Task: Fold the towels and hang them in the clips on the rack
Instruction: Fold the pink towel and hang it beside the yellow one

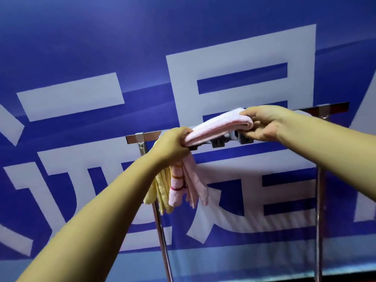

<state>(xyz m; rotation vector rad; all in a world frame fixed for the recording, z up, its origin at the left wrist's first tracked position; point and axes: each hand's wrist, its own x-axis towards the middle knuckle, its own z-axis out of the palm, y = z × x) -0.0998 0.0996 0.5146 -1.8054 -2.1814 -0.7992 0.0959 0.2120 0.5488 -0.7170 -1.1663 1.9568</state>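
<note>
A folded pink towel [219,127] lies lengthwise along the top bar of the metal rack [333,107], just above the grey clips [218,142]. My left hand [173,146] grips its left end. My right hand [264,124] pinches its right end, thumb on top and fingers underneath. Below my left hand, a pink striped towel [179,186] and a yellow towel [160,192] hang from the rack. What holds them is hidden behind my left hand.
The rack stands on two chrome legs [319,220], right in front of a blue banner with large white characters [230,64]. A bracket [140,139] joins the left end of the bar to its leg.
</note>
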